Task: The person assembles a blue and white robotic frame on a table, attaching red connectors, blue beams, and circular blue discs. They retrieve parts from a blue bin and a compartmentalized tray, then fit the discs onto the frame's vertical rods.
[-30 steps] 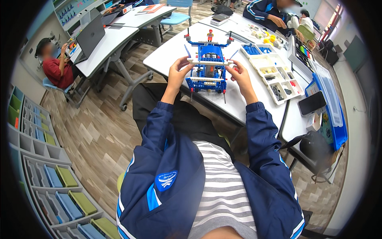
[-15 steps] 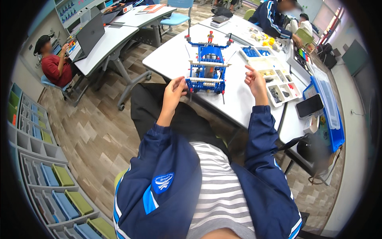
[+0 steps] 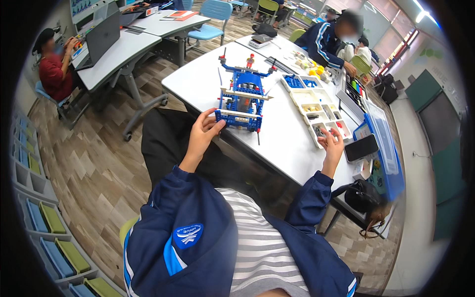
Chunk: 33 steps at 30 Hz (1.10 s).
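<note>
Right hand [image 3: 332, 147] is now hovering at the tray [image 3: 308, 95], fingers curled, grip unclear, leaving left hand [image 3: 200, 134] alone pinching the model [image 3: 244, 95].

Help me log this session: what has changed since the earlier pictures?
The right hand has let go of the blue model's right side and moved right, to the near end of the white tray. The left hand has moved back toward the person, to the model's near left corner. The model still stands on the table.
</note>
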Motion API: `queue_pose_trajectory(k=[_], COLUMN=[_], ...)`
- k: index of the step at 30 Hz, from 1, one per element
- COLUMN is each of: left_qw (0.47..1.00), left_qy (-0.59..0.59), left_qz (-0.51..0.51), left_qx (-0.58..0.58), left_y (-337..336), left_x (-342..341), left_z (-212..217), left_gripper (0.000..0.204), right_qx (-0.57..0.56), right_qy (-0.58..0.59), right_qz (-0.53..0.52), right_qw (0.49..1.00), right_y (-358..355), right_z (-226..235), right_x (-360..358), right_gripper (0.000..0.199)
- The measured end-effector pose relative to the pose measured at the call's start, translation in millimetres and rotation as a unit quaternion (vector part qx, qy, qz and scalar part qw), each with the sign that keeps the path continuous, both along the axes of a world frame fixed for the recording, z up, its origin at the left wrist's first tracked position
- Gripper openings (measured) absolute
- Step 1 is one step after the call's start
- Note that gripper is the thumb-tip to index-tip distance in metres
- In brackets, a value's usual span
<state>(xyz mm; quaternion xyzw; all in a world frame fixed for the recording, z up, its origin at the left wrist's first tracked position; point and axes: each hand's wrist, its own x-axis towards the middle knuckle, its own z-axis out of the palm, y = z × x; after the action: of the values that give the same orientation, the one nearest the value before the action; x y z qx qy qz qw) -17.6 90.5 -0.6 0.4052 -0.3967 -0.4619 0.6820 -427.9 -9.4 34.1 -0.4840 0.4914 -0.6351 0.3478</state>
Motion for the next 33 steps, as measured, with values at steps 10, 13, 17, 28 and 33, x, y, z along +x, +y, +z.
queue_pose_trajectory(k=[10, 13, 17, 28, 33], left_qw=[0.998, 0.998, 0.998, 0.998, 0.999], left_qy=[-0.039, -0.041, -0.031, 0.017, -0.004], left_qz=[0.038, 0.043, 0.050, 0.020, 0.005], left_qx=[0.027, 0.029, 0.031, 0.052, 0.046], left_y=[3, 5, 7, 7, 5], left_x=[-8, -9, -11, -3, -2], left_z=[-2, 0, 3, -4, -8], left_gripper=[0.029, 0.026, 0.025, 0.035, 0.038], right_qx=[-0.004, 0.024, -0.103, -0.003, -0.160], right_qy=[0.170, 0.270, 0.343, 0.449, 0.481], right_qz=[-0.100, -0.161, -0.236, -0.351, -0.362], right_qw=[0.980, 0.949, 0.903, 0.821, 0.782], right_y=[-60, -77, -89, -105, -102], right_z=[10, 2, -15, -24, -11], right_x=[-100, -108, -112, -121, -101], right_gripper=[0.026, 0.026, 0.026, 0.035, 0.033])
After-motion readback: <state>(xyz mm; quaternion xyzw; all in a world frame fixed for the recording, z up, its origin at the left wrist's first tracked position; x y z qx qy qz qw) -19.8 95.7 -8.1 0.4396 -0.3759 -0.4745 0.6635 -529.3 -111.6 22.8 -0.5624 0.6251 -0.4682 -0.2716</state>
